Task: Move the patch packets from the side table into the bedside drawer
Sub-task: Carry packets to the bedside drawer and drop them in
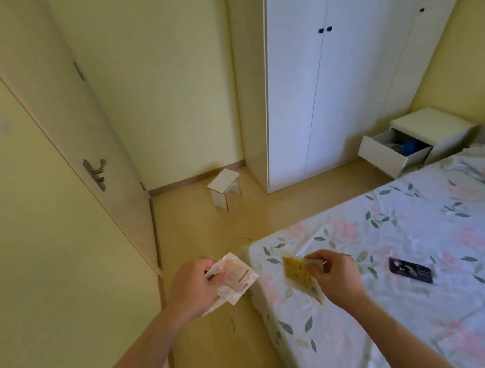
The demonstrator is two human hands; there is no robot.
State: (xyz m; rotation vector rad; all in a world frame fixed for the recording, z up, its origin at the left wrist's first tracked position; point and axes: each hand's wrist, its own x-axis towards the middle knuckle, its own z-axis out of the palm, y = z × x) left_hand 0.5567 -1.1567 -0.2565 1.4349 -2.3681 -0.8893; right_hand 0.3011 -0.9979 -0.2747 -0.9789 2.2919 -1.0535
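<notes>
**Both hands hold patch packets at the corner of the bed**

Hands come first: the left hand (194, 289) grips a small stack of clear and white patch packets (234, 278), its fingers curled round their left edge, and the right hand (335, 277) pinches the top corner of a single yellow packet (299, 276) between thumb and fingertips, so that the packet hangs down and to the left of the knuckles. The two hands are level with each other, apart, with the yellow packet between them.

Under and to the right of the right hand spreads the bed (405, 246) with its floral sheet. Far beyond the hands, straight ahead, stands the tall white wardrobe (329, 96). To the left of the left hand runs the pale door (66, 130) with a metal handle. Well beyond the right hand, at the far end of the bed, is the bedside cabinet (439, 130), whose drawer (387, 155) is pulled out; something blue lies in it. Ahead of the left hand, on the floor near the wardrobe, stands the small white side table (225, 190). Just right of the right hand, on the sheet, lies a dark phone (410, 269).
</notes>
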